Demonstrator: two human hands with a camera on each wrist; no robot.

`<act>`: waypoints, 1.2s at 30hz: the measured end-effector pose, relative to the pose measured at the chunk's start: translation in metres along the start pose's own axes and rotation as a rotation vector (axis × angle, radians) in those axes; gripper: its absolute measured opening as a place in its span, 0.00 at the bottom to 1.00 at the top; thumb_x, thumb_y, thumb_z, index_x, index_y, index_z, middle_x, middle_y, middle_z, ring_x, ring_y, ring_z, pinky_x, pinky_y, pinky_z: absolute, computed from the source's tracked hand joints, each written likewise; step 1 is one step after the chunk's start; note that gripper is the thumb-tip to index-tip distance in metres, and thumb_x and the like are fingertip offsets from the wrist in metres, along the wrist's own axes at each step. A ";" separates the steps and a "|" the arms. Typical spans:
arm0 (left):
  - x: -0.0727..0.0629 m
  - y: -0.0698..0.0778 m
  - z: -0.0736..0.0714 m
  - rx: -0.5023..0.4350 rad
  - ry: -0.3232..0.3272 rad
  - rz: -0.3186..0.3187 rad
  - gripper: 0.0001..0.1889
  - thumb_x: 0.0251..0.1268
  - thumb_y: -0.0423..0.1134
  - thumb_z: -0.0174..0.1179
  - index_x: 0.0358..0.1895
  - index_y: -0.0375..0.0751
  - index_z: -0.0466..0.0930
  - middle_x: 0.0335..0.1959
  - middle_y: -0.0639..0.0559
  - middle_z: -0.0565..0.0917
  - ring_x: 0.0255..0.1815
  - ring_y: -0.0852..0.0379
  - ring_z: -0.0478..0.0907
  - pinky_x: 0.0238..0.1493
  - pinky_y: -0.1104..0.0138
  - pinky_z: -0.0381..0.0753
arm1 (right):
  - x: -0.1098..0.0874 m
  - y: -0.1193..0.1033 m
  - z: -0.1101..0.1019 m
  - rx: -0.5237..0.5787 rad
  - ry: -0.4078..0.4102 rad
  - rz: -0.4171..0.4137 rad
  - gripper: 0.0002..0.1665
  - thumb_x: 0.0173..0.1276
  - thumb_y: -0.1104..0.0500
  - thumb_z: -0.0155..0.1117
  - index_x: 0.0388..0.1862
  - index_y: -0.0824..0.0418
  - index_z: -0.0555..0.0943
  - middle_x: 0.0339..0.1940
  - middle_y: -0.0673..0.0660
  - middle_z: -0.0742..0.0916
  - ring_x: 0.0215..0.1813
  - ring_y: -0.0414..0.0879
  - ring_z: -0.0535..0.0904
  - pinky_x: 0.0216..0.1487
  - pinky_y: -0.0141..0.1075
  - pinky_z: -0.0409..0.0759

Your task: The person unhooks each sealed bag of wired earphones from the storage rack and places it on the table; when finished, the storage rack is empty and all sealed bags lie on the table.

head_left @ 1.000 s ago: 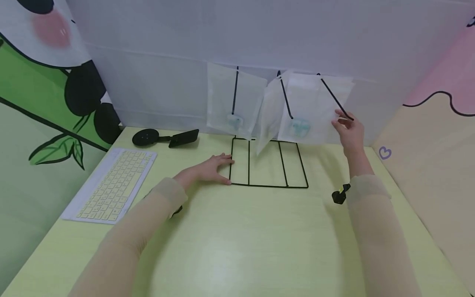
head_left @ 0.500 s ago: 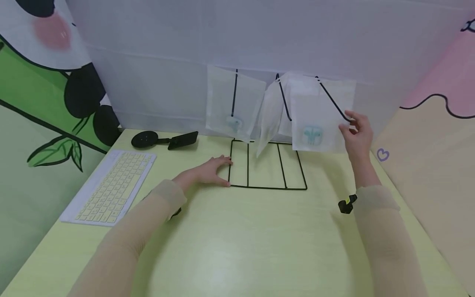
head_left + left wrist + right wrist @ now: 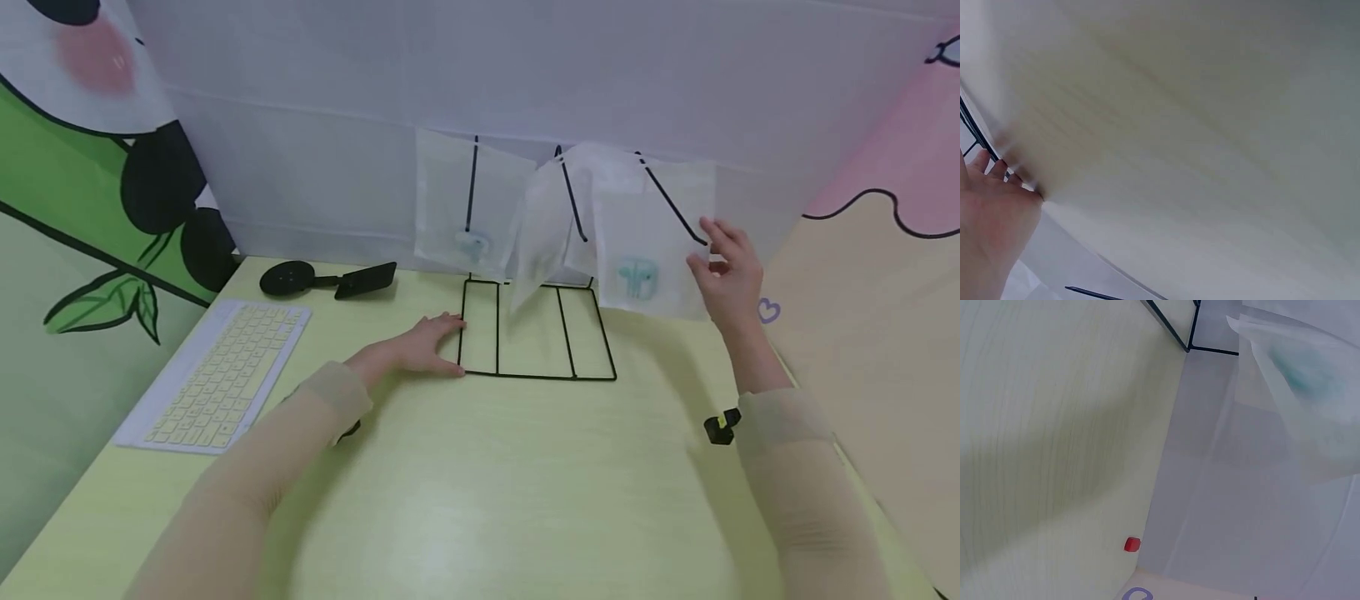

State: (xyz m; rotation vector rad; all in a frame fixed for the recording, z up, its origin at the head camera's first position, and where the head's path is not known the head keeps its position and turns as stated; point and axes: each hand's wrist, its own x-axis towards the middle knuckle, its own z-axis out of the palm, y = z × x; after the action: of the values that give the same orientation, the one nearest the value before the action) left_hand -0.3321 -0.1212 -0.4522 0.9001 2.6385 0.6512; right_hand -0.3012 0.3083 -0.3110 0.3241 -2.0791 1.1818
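A black wire display rack [image 3: 536, 377] stands on the table with its hooks angled forward. Translucent white bags hang from the hooks, each with a pale teal shape low down. My right hand [image 3: 731, 275] pinches the right edge of the front bag [image 3: 660, 225] on the right-hand hook, close to the hook's tip. In the right wrist view that bag [image 3: 1310, 381] shows blurred and the hand is out of sight. With fingers spread, my left hand [image 3: 416, 343] rests against the left side of the rack's base. The left wrist view shows the left hand [image 3: 994, 212] at the frame.
A white keyboard [image 3: 217, 375] lies at the left of the table. Behind it is a black stand [image 3: 288, 279] with a round base and tilted plate. A grey-white sheet [image 3: 322, 167] hangs behind the rack. A small red object [image 3: 1132, 544] lies near the table's back right edge.
The right hand has moved right and slightly down, and the front right bag has come forward along its hook. The left hand has stayed at the rack.
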 end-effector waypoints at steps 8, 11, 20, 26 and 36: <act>-0.003 0.004 -0.004 0.142 0.010 -0.015 0.47 0.55 0.63 0.61 0.74 0.43 0.53 0.75 0.44 0.53 0.75 0.43 0.47 0.72 0.49 0.47 | -0.008 -0.015 -0.005 -0.036 -0.029 -0.026 0.30 0.57 0.74 0.64 0.60 0.62 0.77 0.58 0.48 0.78 0.40 0.34 0.71 0.35 0.15 0.72; -0.002 0.005 -0.005 0.187 0.015 -0.022 0.48 0.54 0.65 0.60 0.74 0.45 0.54 0.75 0.45 0.54 0.75 0.42 0.49 0.71 0.47 0.50 | -0.011 -0.018 -0.008 -0.031 -0.022 -0.050 0.29 0.56 0.74 0.65 0.59 0.62 0.78 0.57 0.47 0.78 0.39 0.35 0.71 0.34 0.15 0.72; -0.001 0.004 -0.004 0.200 0.017 -0.035 0.49 0.52 0.66 0.60 0.74 0.47 0.54 0.75 0.46 0.54 0.75 0.42 0.49 0.70 0.45 0.51 | -0.018 -0.002 -0.019 -0.053 0.000 -0.074 0.28 0.55 0.74 0.65 0.57 0.62 0.79 0.55 0.42 0.79 0.41 0.35 0.71 0.33 0.15 0.71; 0.000 0.001 -0.003 0.213 0.020 -0.030 0.49 0.53 0.68 0.58 0.74 0.48 0.52 0.75 0.46 0.53 0.75 0.42 0.48 0.70 0.44 0.50 | -0.024 -0.005 -0.028 -0.018 0.028 -0.080 0.26 0.55 0.73 0.66 0.55 0.62 0.81 0.54 0.44 0.80 0.41 0.36 0.72 0.29 0.15 0.70; -0.001 -0.001 -0.004 0.215 0.011 -0.032 0.49 0.53 0.69 0.57 0.75 0.49 0.52 0.75 0.47 0.53 0.75 0.44 0.49 0.70 0.44 0.50 | -0.039 -0.012 -0.039 0.038 0.063 -0.080 0.25 0.53 0.73 0.67 0.53 0.65 0.82 0.52 0.45 0.81 0.38 0.35 0.73 0.27 0.15 0.70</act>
State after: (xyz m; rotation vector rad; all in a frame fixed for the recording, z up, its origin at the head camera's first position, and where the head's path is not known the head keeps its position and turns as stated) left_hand -0.3333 -0.1234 -0.4493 0.9102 2.7654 0.3711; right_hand -0.2488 0.3288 -0.3171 0.3801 -1.9735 1.1702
